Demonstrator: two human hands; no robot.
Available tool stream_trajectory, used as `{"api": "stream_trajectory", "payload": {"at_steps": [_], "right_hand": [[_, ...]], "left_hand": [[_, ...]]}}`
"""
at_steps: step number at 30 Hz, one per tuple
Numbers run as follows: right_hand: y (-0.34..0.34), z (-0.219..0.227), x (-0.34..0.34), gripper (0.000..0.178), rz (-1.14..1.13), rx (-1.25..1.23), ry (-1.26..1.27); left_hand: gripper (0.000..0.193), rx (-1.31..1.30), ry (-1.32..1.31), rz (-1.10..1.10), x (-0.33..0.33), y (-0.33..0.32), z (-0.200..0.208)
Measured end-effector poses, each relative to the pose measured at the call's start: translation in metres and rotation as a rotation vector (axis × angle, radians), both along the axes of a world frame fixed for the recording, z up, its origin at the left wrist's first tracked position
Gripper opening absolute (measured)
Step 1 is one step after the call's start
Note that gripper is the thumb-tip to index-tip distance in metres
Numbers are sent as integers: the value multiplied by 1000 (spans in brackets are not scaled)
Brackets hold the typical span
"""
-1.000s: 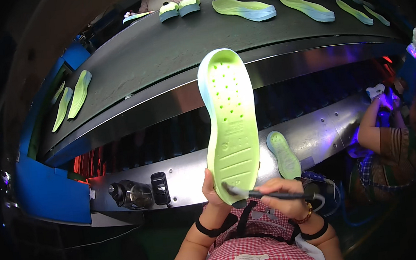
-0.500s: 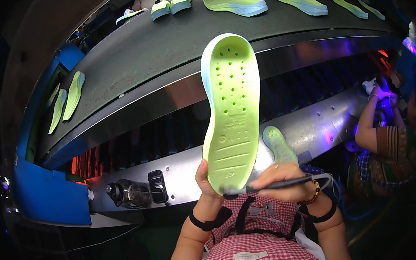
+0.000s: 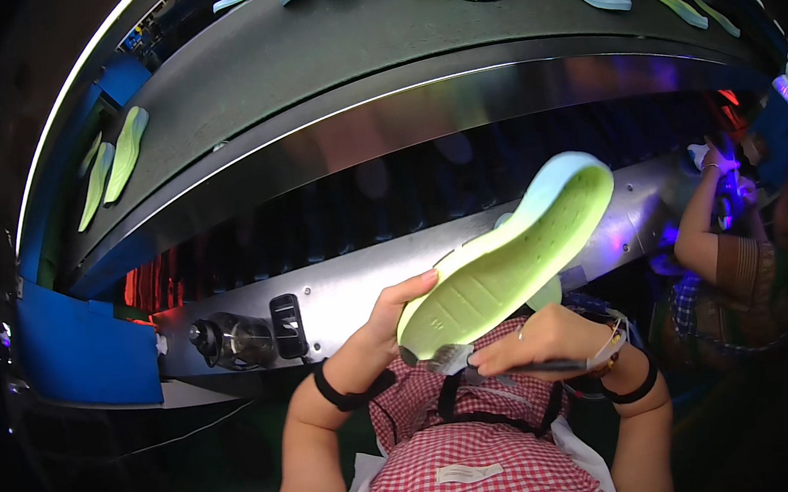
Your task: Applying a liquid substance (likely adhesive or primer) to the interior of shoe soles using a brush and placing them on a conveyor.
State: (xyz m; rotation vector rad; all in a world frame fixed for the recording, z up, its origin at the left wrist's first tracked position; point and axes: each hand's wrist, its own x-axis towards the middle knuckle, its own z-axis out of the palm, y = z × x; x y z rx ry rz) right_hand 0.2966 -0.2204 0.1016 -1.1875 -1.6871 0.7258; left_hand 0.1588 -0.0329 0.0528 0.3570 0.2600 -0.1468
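In my left hand (image 3: 400, 313) I hold a green and pale blue shoe sole (image 3: 508, 269) by the side of its heel end, tilted with its toe end up and to the right. The sole's hollow, hole-dotted face is turned towards me. My right hand (image 3: 548, 340) is closed round a brush (image 3: 554, 366) with a dark handle. Its blurred head is at the lower rim of the heel end, where a dark patch shows; whether it touches cannot be made out. A second sole (image 3: 545, 291) lies behind, mostly hidden by the held one.
A dark conveyor belt (image 3: 304, 76) runs across the far side, carrying several soles (image 3: 126, 155). On the metal ledge (image 3: 342, 293) stand a dark bottle (image 3: 236, 339) and a black slotted holder (image 3: 288, 326). At the right, another person's arm (image 3: 699, 219) reaches over the ledge.
The sole has swung from upright to a rightward tilt and come lower. My right hand and the brush have stayed at its heel end. The view has shifted, so the belt sits higher.
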Motion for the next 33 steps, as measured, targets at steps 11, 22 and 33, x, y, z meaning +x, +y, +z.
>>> {"api": "stream_trajectory", "payload": {"at_steps": [11, 22, 33], "right_hand": [[-17, 2, 10, 25, 17, -91, -255], [-31, -5, 21, 25, -59, -11, -224], [-36, 23, 31, 18, 44, -292, -333]], "left_hand": [[45, 298, 185, -225, -16, 5, 19], [43, 535, 135, -258, -38, 13, 23], [49, 654, 211, -200, -54, 17, 30]]}}
